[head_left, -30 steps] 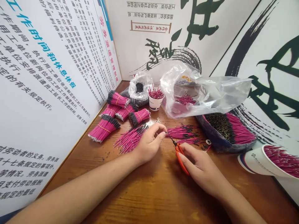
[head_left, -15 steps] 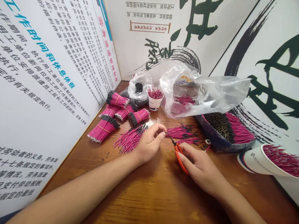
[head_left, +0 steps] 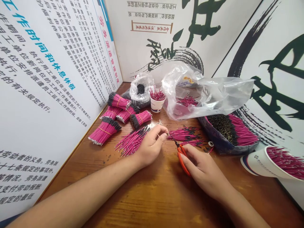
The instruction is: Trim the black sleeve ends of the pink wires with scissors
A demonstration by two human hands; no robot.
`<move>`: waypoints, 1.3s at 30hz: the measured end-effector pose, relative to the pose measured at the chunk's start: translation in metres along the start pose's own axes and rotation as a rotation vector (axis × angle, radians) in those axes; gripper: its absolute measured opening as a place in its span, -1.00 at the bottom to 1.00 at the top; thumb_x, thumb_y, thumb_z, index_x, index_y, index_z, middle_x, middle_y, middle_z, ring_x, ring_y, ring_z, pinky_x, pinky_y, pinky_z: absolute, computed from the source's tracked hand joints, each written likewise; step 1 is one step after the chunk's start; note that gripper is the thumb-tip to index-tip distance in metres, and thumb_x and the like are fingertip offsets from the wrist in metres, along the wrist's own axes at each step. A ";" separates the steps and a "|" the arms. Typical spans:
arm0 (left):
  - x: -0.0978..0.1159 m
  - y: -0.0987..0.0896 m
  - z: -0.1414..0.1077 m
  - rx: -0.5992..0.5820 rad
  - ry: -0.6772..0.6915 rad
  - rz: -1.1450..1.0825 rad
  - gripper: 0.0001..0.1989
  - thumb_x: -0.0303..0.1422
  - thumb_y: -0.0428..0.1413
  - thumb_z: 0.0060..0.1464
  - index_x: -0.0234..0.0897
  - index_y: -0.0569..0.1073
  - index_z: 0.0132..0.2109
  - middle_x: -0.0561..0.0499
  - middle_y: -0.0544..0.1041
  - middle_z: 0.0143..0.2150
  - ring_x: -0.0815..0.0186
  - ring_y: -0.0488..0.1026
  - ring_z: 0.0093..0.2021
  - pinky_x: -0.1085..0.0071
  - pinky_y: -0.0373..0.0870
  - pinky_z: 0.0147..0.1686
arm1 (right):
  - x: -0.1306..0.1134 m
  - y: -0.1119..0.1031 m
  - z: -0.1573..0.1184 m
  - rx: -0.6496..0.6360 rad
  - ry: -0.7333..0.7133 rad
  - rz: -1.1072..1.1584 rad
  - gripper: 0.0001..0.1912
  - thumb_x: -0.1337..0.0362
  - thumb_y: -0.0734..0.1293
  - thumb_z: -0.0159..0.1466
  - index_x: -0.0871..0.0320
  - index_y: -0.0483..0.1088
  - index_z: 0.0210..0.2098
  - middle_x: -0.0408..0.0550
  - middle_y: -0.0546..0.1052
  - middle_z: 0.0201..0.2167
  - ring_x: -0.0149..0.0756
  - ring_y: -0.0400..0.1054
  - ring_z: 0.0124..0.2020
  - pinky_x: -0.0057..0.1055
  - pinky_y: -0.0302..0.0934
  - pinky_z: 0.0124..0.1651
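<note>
Head view. Your right hand [head_left: 204, 171] is curled around small orange-handled scissors [head_left: 183, 159], fingers closed on the handles. The scissors' long axis runs from lower right to upper left, and the thin tip points up and left, ending just beside the fingertips of your left hand [head_left: 150, 148]. That hand's thumb and forefinger are pinched together; anything between them is too fine to make out. Loose magenta wires [head_left: 133, 141] fan out beneath the left hand, their long axis rising from lower left to upper right, black ends toward the fingers. A second bunch of black-tipped wires [head_left: 184, 134] lies almost level just above the scissors, nearer your right hand. Farther off on the wooden table [head_left: 152, 202] sit banded wire bundles [head_left: 104, 131] and a paper cup [head_left: 157, 105] of upright wires.
</note>
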State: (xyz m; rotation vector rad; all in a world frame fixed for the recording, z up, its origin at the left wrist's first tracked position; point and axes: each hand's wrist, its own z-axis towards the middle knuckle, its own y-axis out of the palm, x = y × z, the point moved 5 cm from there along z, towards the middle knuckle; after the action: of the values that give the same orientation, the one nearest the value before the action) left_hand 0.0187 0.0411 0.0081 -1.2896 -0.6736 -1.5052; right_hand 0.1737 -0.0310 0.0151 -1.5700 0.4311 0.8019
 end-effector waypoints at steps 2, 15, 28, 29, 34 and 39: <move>0.000 0.000 0.000 -0.004 0.000 0.002 -0.89 -0.37 -0.05 0.26 -0.28 0.32 -0.25 0.03 0.36 -0.30 0.32 0.30 -0.26 0.38 0.27 -0.19 | -0.001 0.000 0.000 -0.004 -0.002 0.006 -0.73 0.12 0.11 0.44 0.09 0.23 -0.35 -0.19 0.40 -0.48 -0.36 0.25 -0.46 -0.46 0.11 -0.38; 0.001 0.000 0.000 -0.006 -0.002 0.010 -0.88 -0.35 -0.04 0.25 -0.27 0.32 -0.26 0.02 0.37 -0.30 0.30 0.30 -0.25 0.38 0.27 -0.19 | 0.001 0.002 0.001 -0.029 0.003 0.022 -0.72 0.12 0.11 0.44 0.09 0.21 -0.36 -0.21 0.37 -0.49 -0.38 0.21 -0.47 -0.46 0.09 -0.38; 0.001 0.000 0.000 -0.008 -0.002 0.015 -0.86 -0.34 -0.05 0.26 -0.26 0.33 -0.26 0.03 0.36 -0.33 0.30 0.31 -0.27 0.38 0.28 -0.20 | 0.001 0.002 0.001 -0.032 0.006 0.042 -0.71 0.10 0.11 0.45 0.08 0.22 -0.35 -0.19 0.39 -0.47 -0.36 0.22 -0.46 -0.46 0.09 -0.38; 0.001 0.000 0.000 -0.008 -0.001 0.016 -0.86 -0.34 -0.05 0.26 -0.26 0.33 -0.26 0.03 0.36 -0.33 0.30 0.31 -0.27 0.37 0.29 -0.20 | 0.001 0.002 0.001 -0.034 0.007 0.044 -0.71 0.10 0.11 0.45 0.08 0.23 -0.34 -0.19 0.39 -0.47 -0.36 0.22 -0.46 -0.45 0.10 -0.38; 0.001 0.000 0.000 -0.008 0.004 0.018 -0.87 -0.35 -0.05 0.26 -0.27 0.34 -0.26 0.02 0.37 -0.31 0.30 0.32 -0.25 0.37 0.28 -0.18 | 0.002 0.004 0.001 -0.049 0.021 0.051 -0.71 0.10 0.10 0.45 0.09 0.24 -0.33 -0.19 0.39 -0.46 -0.36 0.20 -0.46 -0.44 0.09 -0.38; 0.002 0.000 0.000 -0.011 0.009 0.015 -0.87 -0.38 -0.04 0.26 -0.28 0.34 -0.26 0.02 0.38 -0.30 0.31 0.32 -0.25 0.37 0.28 -0.18 | 0.002 0.002 0.000 -0.050 0.019 0.052 -0.70 0.10 0.10 0.45 0.10 0.26 -0.33 -0.15 0.45 -0.41 -0.34 0.26 -0.41 -0.43 0.10 -0.35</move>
State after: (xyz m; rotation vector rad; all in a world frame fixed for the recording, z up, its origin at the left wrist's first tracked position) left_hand 0.0190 0.0407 0.0102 -1.2931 -0.6495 -1.5029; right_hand 0.1738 -0.0306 0.0125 -1.6201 0.4703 0.8437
